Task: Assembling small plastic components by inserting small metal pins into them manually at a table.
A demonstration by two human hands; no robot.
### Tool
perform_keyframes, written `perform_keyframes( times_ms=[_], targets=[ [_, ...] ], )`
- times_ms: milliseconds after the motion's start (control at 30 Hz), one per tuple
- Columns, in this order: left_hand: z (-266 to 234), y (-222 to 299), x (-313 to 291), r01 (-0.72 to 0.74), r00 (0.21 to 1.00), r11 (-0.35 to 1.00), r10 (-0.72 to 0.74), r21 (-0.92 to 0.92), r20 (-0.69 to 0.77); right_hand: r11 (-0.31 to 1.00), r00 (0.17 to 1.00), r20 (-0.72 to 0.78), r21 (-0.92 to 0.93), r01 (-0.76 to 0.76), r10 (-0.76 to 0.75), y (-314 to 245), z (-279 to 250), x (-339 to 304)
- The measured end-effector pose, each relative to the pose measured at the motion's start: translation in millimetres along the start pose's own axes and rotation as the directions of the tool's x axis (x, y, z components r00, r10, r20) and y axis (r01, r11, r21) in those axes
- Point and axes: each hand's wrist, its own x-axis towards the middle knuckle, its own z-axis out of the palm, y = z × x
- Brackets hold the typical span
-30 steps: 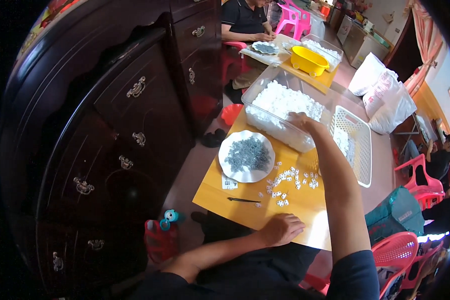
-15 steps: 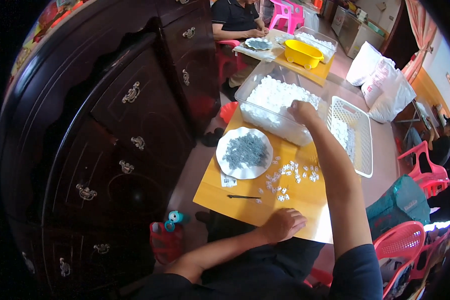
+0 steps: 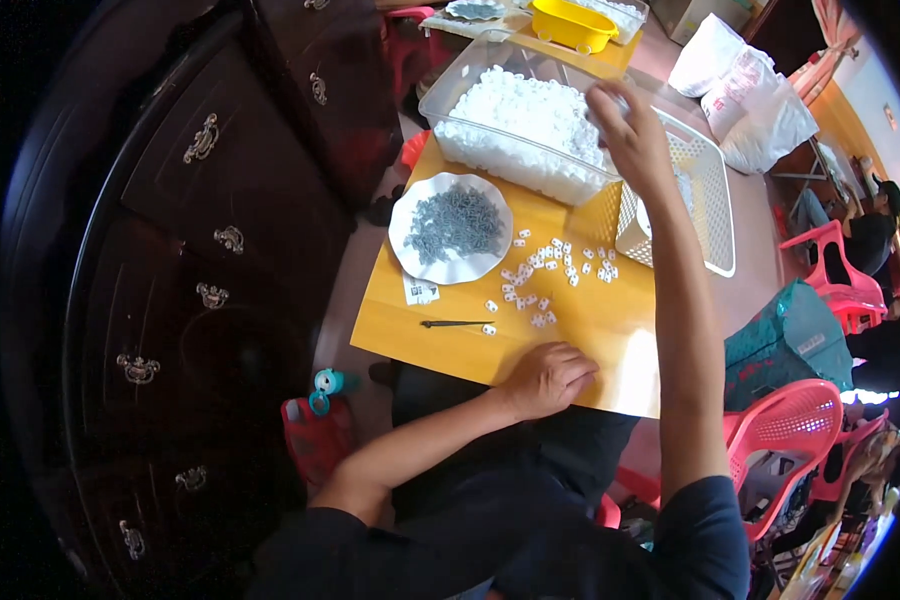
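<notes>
My right hand [image 3: 632, 140] is raised over the right end of a clear plastic bin [image 3: 515, 140] heaped with small white plastic pieces [image 3: 530, 105]. Its fingers are curled, with a bit of white showing between them. Palm down, my left hand [image 3: 547, 380] rests on the near edge of the yellow table [image 3: 420, 350], fingers loosely bent and nothing visible in them. Beyond it lie several scattered white pieces with dark dots [image 3: 537, 268]. A white scalloped plate [image 3: 408, 252] holds a pile of grey metal-looking pins [image 3: 455, 222]. A thin dark stick [image 3: 455, 323] lies near the left hand.
A white lattice basket [image 3: 712, 170] stands right of the bin. Behind is another table with a yellow tub [image 3: 575, 25]. A dark wooden cabinet [image 3: 170, 290] lines the left. White sacks [image 3: 755, 110], a teal bag [image 3: 790, 340] and a pink chair [image 3: 795, 440] are at the right.
My right hand has lifted out of the white pieces toward the bin's right end. My left hand stays on the table edge. The whole view has tipped downward and shifted slightly.
</notes>
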Motion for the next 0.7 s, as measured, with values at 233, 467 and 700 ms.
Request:
perform_keyframes(
  times_ms=[233,467,700],
  targets=[
    [0.9,5.1,-0.2,0.007,0.998,0.988,-0.015,0.153,0.055,0.998,0.995,-0.091,-0.057,-0.039,0.034,63.4,-11.1,-171.3],
    [3.3,6.6,-0.4,-0.063,0.991,0.952,0.025,0.3,0.129,0.955,0.989,-0.15,-0.292,-0.042,-0.003,102.7,4.6,-238.9],
    [-3.7,6.3,-5.7,-0.059,0.986,0.945,0.005,0.32,0.167,0.843,0.985,0.003,-0.518,0.147,-0.17,92.5,17.5,-238.6]
  ],
)
